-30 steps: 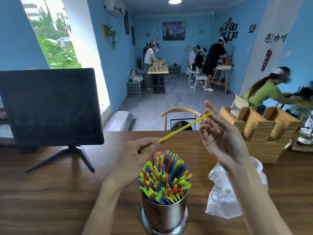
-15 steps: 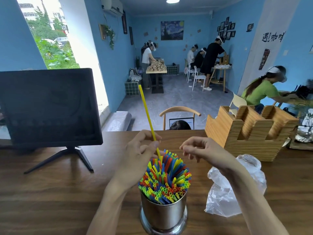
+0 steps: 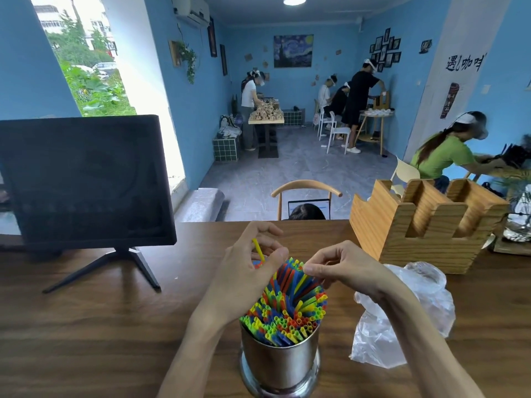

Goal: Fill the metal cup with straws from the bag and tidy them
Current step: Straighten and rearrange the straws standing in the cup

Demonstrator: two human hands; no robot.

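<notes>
I am seating one yellow straw [image 3: 258,250] into the cup [image 3: 280,360], which is standing on the table [image 3: 86,326] directly in front of me. My left hand [image 3: 247,271], just behind and left of the cup, is pinching this straw between thumb and fingers, with only a short length showing above the grip. My right hand [image 3: 344,268], behind and right of the cup, is reaching in with curled fingertips touching the tops of the far straws [image 3: 284,308]; I cannot tell whether it is pinching one. The cup is looking packed, with coloured tips fanning out above the rim. The bag [image 3: 408,320] is lying crumpled on the table just right of the cup and appears empty.

Step in hand: final insertion, judged near the end of filling. Next move: push the yellow straw down until its tip is level with the rest, release it, then press the raised far tips down to even the bundle. Use light force so the crowded straws do not buckle.
</notes>
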